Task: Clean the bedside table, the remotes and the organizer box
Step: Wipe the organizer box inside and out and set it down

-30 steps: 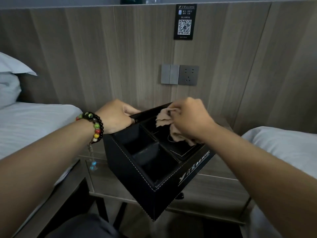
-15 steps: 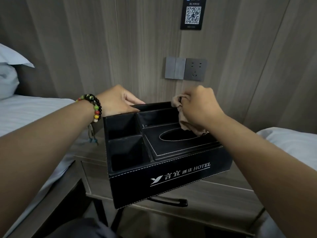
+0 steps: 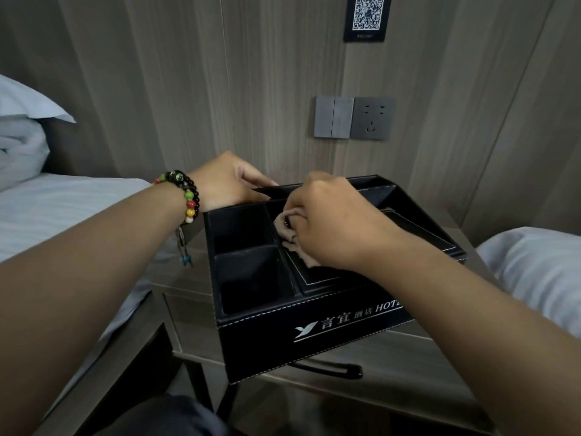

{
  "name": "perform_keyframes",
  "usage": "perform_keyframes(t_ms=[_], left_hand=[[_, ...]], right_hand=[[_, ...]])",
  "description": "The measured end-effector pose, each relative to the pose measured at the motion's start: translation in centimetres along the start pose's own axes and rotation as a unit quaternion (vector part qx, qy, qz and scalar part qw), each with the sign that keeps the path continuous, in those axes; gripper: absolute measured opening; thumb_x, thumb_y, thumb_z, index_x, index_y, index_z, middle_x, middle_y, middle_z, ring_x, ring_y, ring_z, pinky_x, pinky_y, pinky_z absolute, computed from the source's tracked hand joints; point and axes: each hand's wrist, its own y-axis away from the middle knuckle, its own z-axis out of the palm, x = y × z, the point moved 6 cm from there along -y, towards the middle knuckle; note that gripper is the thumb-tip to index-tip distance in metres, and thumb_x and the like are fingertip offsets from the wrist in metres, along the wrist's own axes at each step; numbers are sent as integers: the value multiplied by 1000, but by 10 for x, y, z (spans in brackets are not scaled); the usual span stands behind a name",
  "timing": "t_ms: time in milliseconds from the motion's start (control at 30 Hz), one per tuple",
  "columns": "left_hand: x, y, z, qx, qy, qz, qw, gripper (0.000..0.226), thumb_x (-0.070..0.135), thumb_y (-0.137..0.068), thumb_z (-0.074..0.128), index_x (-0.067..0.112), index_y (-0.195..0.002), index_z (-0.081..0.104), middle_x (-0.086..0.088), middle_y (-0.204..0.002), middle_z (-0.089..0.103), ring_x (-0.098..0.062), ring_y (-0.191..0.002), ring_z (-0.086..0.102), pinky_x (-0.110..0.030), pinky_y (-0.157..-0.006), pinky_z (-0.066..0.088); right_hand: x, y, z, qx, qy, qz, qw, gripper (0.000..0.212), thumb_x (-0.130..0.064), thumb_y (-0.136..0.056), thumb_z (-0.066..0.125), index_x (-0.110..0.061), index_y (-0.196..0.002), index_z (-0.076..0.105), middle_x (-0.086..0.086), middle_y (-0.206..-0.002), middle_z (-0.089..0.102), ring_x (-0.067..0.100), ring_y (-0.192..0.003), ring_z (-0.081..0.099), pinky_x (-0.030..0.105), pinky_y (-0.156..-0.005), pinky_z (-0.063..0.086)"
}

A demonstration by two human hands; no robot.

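Left hand grips the organizer box rim — right hand clenches a cloth.

The organizer box sits on the bedside table, centre frame. Beds flank it left and right. A wall socket lies above, behind.
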Motion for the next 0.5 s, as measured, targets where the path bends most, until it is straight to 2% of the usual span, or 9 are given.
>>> perform_keyframes(t_ms=[133, 233, 367, 500], left_hand=[[2, 2, 0, -3, 3, 0, 1000, 19, 8, -79, 75, 20, -95, 76, 8, -84, 75, -2, -78, 69, -19, -85, 53], [3, 3, 0, 0, -5, -4, 1000, 20, 10, -81, 75, 16, -99, 76, 12, -78, 73, 3, -70, 67, -11, -77, 53], [3, 2, 0, -2, -22, -14, 1000, 19, 12, -82, 74, 17, -100, 75, 15, -71, 73, 5, -64, 65, -9, -68, 51], [3, 2, 2, -9, -19, -16, 1000, 19, 12, -83, 72, 17, -101, 75, 17, -72, 73, 6, -66, 66, -9, -69, 52]], right_hand=[[-8, 4, 2, -30, 24, -40, 998, 21, -13, -92, 53, -14, -102, 72, 5, -107, 55, 23, -97, 59, 37, -84, 52], [-12, 18, -3, -43, 32, -66, 996, 20, -16, -93, 53, -16, -103, 70, 1, -104, 51, 18, -96, 58, 34, -85, 50], [-12, 43, -10, -55, 42, -76, 995, 17, -13, -89, 58, -23, -98, 68, -5, -100, 46, 16, -87, 56, 33, -77, 51], [3, 65, -21, -53, 48, -60, 996, 16, -16, -82, 67, -30, -90, 70, -11, -92, 46, 9, -79, 57, 30, -71, 52]])
